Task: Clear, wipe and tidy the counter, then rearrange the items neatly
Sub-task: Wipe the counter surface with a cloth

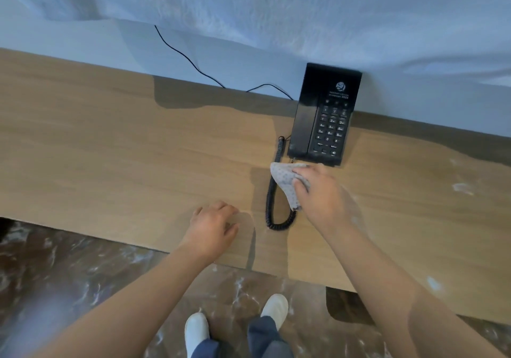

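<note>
A black desk telephone (326,114) stands at the back of the wooden counter (110,147), against the wall. Its coiled cord (272,202) loops down toward the front edge. My right hand (323,194) grips a grey dotted cloth (286,182) just in front of the phone, with the cloth lying over the cord. My left hand (214,226) rests near the counter's front edge, fingers loosely curled and holding nothing.
A thin black cable (190,61) runs along the white wall behind the counter. Pale smears (461,187) mark the counter's right side. Below the front edge lie dark marbled floor (69,274) and my white shoes (196,330).
</note>
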A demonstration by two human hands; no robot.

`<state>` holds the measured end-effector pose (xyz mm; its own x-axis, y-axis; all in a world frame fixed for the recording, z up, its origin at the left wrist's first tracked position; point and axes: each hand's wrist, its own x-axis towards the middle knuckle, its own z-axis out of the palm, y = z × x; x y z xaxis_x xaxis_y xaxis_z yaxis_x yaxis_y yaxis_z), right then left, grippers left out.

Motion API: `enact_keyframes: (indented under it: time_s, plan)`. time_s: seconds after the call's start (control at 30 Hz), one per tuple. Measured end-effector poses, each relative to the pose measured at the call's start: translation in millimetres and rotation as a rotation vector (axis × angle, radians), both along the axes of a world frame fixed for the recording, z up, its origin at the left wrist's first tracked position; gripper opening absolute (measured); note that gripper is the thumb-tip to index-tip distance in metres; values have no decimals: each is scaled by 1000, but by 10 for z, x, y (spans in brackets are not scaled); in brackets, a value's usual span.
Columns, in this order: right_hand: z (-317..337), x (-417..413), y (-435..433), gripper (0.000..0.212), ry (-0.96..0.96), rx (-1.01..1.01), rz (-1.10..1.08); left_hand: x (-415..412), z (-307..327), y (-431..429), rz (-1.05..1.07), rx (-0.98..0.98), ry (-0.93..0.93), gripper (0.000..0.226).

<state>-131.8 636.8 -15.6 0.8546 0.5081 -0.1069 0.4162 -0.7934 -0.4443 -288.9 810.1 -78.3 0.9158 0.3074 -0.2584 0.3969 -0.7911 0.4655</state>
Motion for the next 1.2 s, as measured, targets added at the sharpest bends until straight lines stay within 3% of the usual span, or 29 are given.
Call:
enact_keyframes:
  time_s: [0.2,0.5,0.7,0.97,1.2]
  plan:
    - [-185,131,120,37,89,-170,110,-24,-41,-2,8,51,-14,33]
    - [-414,-540,-378,37,196,-127,199,65,-13,-4,37,52,50,37]
    - [-282,-777,-588,32,189,18,104,162,60,-44,-61,56,117,41]
    - [-239,-718,-850,32,139,100,-131,439,193,-352,-215,16,38,35]
    - [-254,-555,-1074,31,165,154,-206,557,221,-432,-292,186,198,31]
